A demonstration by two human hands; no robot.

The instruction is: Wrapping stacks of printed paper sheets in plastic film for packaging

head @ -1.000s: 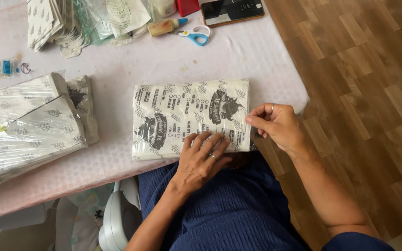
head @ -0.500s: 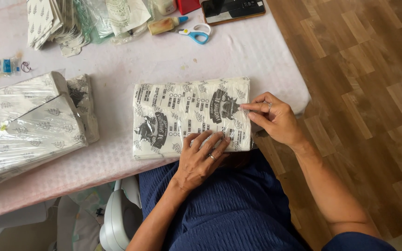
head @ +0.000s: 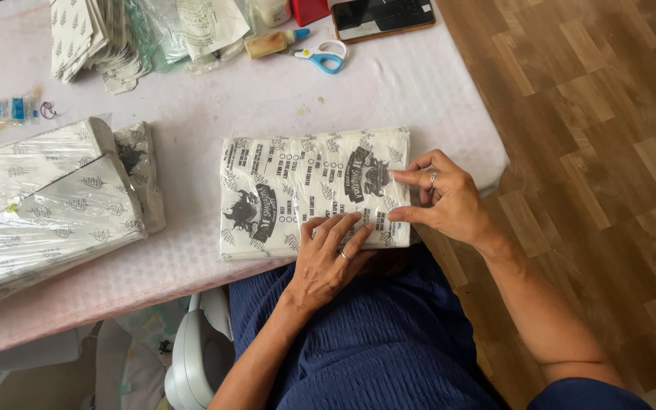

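Left hand flat, fingers spread on paper stack | right hand fingers open, touching stack edge

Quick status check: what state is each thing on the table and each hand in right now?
Printed bag stack: flat at the table's near edge, under both hands.
Left hand: flat on the stack's near edge.
Right hand: fingertips on the stack's right end.
Wrapped bundles: in clear film, lying at left.
Scissors: lying shut.
Phone: screen dark.
Glue bottle: on its side, capped.
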